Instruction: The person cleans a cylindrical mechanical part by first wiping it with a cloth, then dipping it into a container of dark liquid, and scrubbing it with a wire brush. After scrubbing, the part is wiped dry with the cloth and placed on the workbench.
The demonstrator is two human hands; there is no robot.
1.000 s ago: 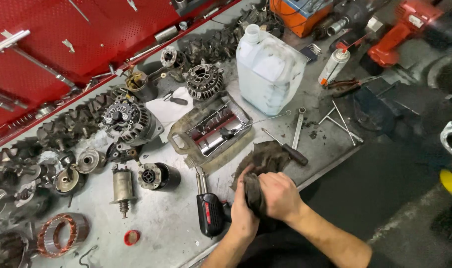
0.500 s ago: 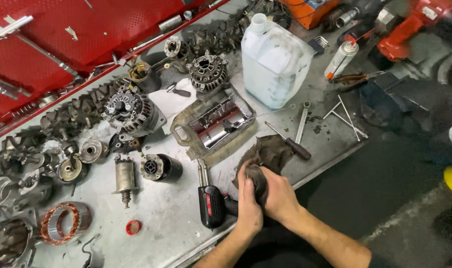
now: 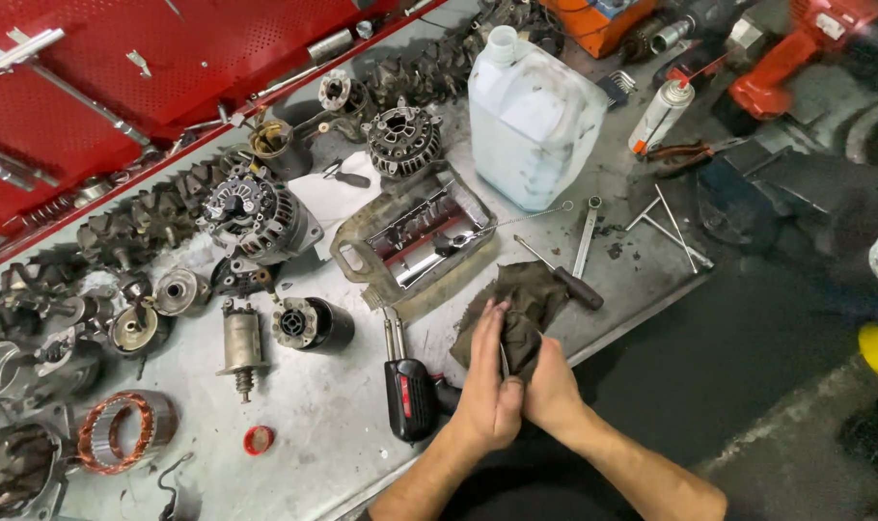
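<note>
- the dark rag (image 3: 516, 309) lies at the front edge of the grey metal bench (image 3: 342, 425), crumpled, stained brown-black, soft and creased.
- the left hand (image 3: 489, 386) and right hand (image 3: 553, 391) meet at that edge, pressed together over the rag's near end; the fingers of both are curled around a fold of cloth with a thin metal piece (image 3: 504, 359) showing between them.
- open room: a bare patch of scratched bench left of the hands, between the black-and-red power tool (image 3: 410, 396) and a small red cap (image 3: 258, 440); beyond the front edge, only dark floor.
- just behind the rag, a screwdriver (image 3: 564, 278) and a flat wrench (image 3: 586, 236) lie near the edge.
- a greasy rectangular metal tray (image 3: 347, 259) sits mid-bench, shiny inside.
- a translucent white plastic jug (image 3: 535, 121) stands toward the back edge.
- ribbed alternator housings (image 3: 256, 214) and a copper-wound stator ring (image 3: 121, 431) crowd the left side.
</note>
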